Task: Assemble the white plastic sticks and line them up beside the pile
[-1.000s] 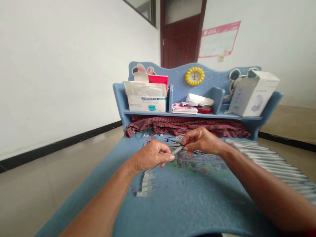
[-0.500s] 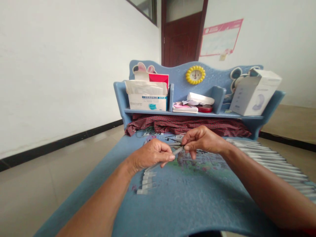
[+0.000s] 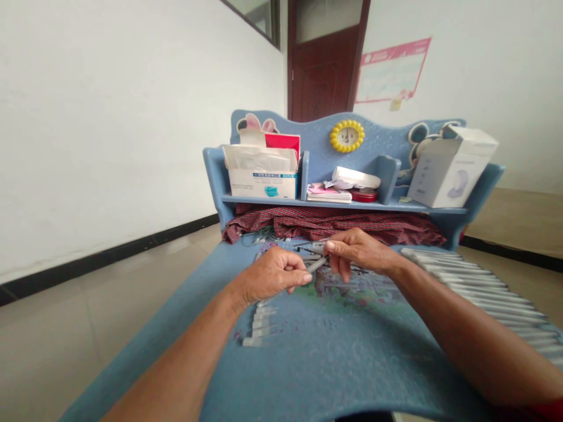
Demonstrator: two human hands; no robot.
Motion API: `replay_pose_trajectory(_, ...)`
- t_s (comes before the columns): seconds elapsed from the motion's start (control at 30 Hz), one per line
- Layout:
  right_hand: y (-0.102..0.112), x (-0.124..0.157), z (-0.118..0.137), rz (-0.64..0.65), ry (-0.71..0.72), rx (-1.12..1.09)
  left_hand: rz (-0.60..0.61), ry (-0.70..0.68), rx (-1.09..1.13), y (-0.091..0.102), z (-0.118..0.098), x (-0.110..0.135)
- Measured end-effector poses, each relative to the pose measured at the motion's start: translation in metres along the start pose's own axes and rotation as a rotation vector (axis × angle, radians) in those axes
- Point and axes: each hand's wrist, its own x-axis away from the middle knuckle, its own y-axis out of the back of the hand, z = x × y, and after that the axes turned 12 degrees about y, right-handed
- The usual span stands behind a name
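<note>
My left hand is closed, its thumb and forefinger pinching a slim translucent pen barrel that slants up to the right. Close by the barrel's dark far end is my right hand, its thumb and forefinger drawn together and the other fingers curled below. Whatever sits between those fingertips is too small to make out. Under my left wrist, several clear pen caps lie in a row on the blue table. Thin dark pieces are scattered behind my hands.
Many clear barrels with dark ends lie side by side along the table's right. A checked cloth is bunched beneath the blue shelf. The shelf carries a mask box, papers and a white carton.
My right thumb and forefinger have lifted slightly from the barrel's end, and the grip has shifted. My left hand still holds the barrel in nearly the same place.
</note>
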Motion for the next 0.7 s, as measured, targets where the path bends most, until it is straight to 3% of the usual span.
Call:
replay_pose_trajectory(0.5, -0.0003, -0.0005, -0.0014, 0.031, 0.005, -0.051, 0.013, 0.007, -0.006, -0.0015, -0.0003, -0.0003)
replay_pose_trajectory(0.7, -0.0002, -0.0010, -0.0049, 0.018, -0.056, -0.021, 0.004, 0.010, -0.009, -0.0021, -0.0002, -0.0011)
